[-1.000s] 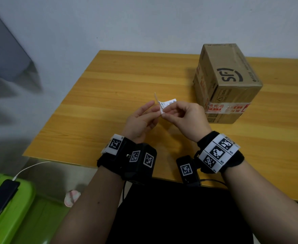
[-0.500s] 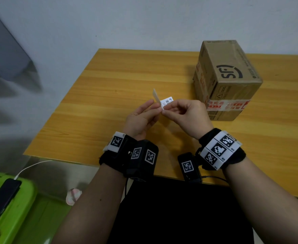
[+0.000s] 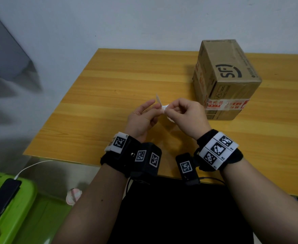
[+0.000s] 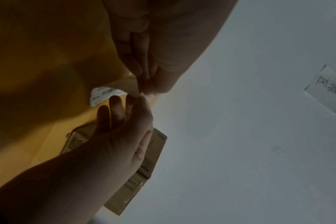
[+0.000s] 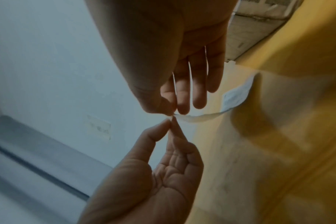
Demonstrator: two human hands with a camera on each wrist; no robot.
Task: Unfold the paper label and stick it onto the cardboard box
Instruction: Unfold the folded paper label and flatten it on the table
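Your left hand (image 3: 141,118) and right hand (image 3: 188,117) meet in the air above the desk (image 3: 127,76), near its front edge; between them they hold the paper label (image 3: 163,108). Your left thumb and forefinger pinch a thin, pale strip that stands up from the pinch point — seen from the head view it rises just above your fingertips; the other left fingers are loosely spread. Your right hand grips the white printed part of the label between thumb and forefinger, the remaining fingers curled in beneath.

From the right wrist view the paper label (image 5: 230,103) curves away from the pinch in a long bow, its printed face turned partly toward the desk; the text on it is too blurred to read. From the left wrist view the same label (image 4: 104,94) shows as a bent white slip with rows of print, hanging just behind your right fingers (image 4: 115,109).

The cardboard box (image 3: 227,80) stands on the desk to the right of your hands and farther back, near them but not touching — it is closed, with a dark logo on top and a band of red-and-white tape round its lower front.

On the left, below the desk, a dark phone (image 3: 2,199) lies on a green bin (image 3: 21,217); a white cable (image 3: 32,167) runs to it.
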